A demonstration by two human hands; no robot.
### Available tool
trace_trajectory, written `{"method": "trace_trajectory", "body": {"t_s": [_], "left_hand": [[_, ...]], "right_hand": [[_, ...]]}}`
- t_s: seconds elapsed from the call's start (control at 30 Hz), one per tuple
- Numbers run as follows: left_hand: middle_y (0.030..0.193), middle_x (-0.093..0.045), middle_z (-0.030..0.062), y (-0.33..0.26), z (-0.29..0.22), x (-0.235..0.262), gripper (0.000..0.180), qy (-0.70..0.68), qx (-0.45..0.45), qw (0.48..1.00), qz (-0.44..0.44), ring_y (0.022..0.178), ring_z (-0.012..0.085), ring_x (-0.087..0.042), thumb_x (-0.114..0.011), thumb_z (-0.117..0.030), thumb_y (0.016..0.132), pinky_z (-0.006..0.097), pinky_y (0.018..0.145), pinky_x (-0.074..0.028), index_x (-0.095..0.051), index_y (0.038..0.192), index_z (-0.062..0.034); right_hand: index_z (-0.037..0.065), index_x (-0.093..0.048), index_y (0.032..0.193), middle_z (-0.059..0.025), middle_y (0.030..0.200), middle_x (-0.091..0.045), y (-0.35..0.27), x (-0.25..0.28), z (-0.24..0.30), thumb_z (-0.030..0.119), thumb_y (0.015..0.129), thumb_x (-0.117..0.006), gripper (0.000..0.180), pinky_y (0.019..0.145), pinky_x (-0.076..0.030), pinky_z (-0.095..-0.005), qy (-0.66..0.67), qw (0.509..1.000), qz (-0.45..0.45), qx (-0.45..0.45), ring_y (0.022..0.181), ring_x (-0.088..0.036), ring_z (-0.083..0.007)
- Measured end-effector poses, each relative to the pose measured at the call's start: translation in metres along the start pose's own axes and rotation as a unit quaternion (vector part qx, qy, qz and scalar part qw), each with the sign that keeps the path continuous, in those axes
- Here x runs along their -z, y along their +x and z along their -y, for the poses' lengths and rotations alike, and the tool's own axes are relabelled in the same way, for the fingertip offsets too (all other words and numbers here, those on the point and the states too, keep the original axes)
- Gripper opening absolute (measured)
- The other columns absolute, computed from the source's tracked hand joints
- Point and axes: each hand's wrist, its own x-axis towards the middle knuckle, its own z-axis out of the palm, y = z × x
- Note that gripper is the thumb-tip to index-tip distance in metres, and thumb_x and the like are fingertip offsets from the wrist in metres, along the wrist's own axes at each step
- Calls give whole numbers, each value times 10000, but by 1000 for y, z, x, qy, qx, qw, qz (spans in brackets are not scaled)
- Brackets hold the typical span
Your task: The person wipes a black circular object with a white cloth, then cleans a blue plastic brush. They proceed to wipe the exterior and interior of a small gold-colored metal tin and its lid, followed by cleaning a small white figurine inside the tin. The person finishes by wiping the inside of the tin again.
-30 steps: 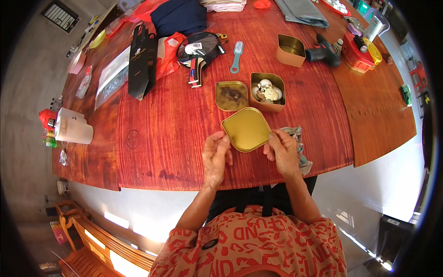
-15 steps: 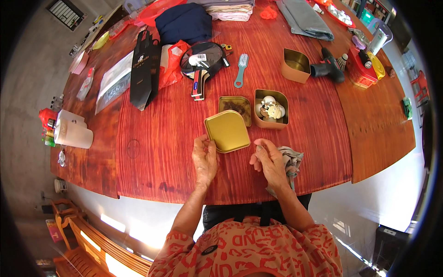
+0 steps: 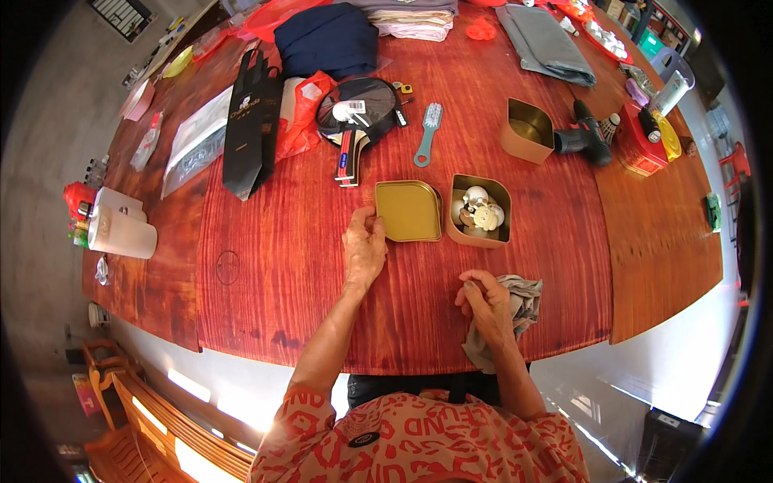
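My left hand [image 3: 364,251] pinches the left edge of a gold, round-cornered tin lid [image 3: 408,213]. This lid lies over the spot of the other brownish lid, which it hides almost wholly. Right beside it stands an open copper-coloured tin [image 3: 478,237] holding white and cream rounded pieces [image 3: 484,214], whose kind I cannot make out. My right hand [image 3: 488,306] hangs above the table near its front edge, fingers loosely bent and apart, holding nothing. A crumpled grey-green cloth [image 3: 525,302] lies partly under and beside that hand.
Farther off are another open tin [image 3: 527,133], a cordless drill [image 3: 586,138], a red tin [image 3: 640,146], a brush [image 3: 427,135], badminton-style rackets [image 3: 354,121] and a black glove-shaped package [image 3: 248,133]. A white jug [image 3: 125,233] stands at left; folded cloths [image 3: 415,20] lie at the back.
My left hand has moved the gold lid away from me and laid it over the other lid. My right hand has drawn back from the lid toward the cloth.
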Motion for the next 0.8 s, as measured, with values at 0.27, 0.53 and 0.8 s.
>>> {"method": "trace_trajectory", "body": {"t_s": [0.27,0.53,0.8], "left_hand": [[694,-604,64,7,0,-2,173,-6,32,999,8,467,90,-515,-537,-83,919,262,396,-420,-555,1044,34],[690,-600,57,10,4,2,234,-17,43,998,33,471,84,-517,-558,-122,922,248,388,-429,-580,1096,34],[744,-604,67,20,7,13,351,-11,56,998,41,507,91,-539,-557,-172,929,245,397,-451,-534,1220,23]], "right_hand": [[-22,-332,1384,-61,784,-600,16,-13,2,81,942,-478,476,479,-422,-220,43,997,41,-41,617,-519,-87],[15,-77,1475,-87,825,-608,40,-36,9,101,937,-494,686,477,-466,-237,101,985,89,-107,658,-550,-124],[16,-48,1472,-87,815,-600,49,-55,7,111,931,-511,718,483,-478,-246,95,982,127,-99,665,-558,-138]]}}
